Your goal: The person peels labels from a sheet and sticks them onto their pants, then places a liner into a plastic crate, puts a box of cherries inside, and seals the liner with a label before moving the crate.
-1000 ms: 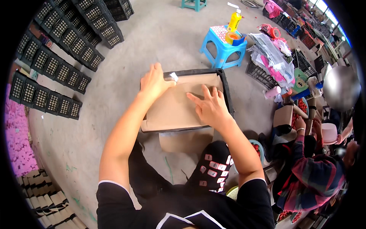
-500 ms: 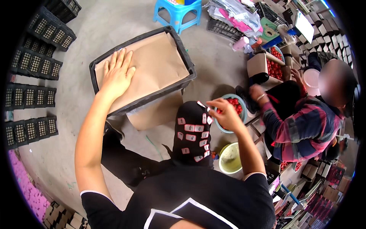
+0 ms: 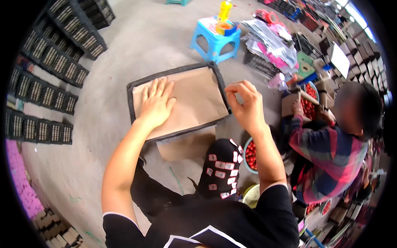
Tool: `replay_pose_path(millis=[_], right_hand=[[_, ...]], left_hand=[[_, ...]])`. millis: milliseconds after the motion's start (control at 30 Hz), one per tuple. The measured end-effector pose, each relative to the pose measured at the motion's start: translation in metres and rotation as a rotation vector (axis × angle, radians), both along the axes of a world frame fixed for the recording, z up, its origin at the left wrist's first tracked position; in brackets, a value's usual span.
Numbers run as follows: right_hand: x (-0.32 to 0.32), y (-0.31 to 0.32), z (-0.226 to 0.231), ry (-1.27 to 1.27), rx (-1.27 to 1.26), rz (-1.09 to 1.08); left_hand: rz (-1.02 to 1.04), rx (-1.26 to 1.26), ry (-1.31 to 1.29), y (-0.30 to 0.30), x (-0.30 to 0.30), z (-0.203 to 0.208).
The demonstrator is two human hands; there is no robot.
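My left hand lies flat, fingers spread, on a sheet of brown paper that covers the top of a black plastic crate. Its fingertips are close to the far left rim. Above the crate's right end is my right hand, thumb and forefinger pinched together and the other fingers curled. Whatever is in that pinch is too small or hidden to tell. Several small white labels with red borders are stuck on the black trousers over my knee. A brown cardboard flap hangs below the crate's near side.
A blue stool holds tape and a yellow bottle. At right, a person in a plaid shirt handles a box of small red fruit. A bowl of red fruit stands by my knee. Black crates are stacked left.
My right hand has moved from the knee labels up and forward to the crate's right end, its fingers now pinched. My left hand stays on the paper. The view has shifted.
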State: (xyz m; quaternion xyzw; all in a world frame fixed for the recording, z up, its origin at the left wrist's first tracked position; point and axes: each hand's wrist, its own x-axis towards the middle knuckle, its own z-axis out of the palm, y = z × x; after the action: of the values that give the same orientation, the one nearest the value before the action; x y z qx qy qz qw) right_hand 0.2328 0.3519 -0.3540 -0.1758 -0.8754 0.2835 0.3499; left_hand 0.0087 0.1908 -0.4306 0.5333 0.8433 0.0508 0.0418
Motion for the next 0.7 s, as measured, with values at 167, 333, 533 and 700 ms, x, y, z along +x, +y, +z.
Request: replay_pose_path(millis=[167, 333, 533, 700], right_hand=[[0.070, 0.003, -0.039, -0.446, -0.228, 0.154], [0.115, -0.025, -0.131, -0.434, -0.254, 0.065], [0.079, 0.009, -0.112, 0.239, -0.529, -0.387], [-0.081, 0.016, -0.027, -0.035, 0.598, 0.066]], left_hand=[[0.019, -0.006, 0.021, -0.008, 0.001, -0.002], [0.010, -0.001, 0.042, -0.001, 0.001, -0.001], [0.006, 0.016, 0.022, -0.002, 0.001, 0.002], [0.025, 0.047, -0.030, -0.006, -0.003, -0.002]])
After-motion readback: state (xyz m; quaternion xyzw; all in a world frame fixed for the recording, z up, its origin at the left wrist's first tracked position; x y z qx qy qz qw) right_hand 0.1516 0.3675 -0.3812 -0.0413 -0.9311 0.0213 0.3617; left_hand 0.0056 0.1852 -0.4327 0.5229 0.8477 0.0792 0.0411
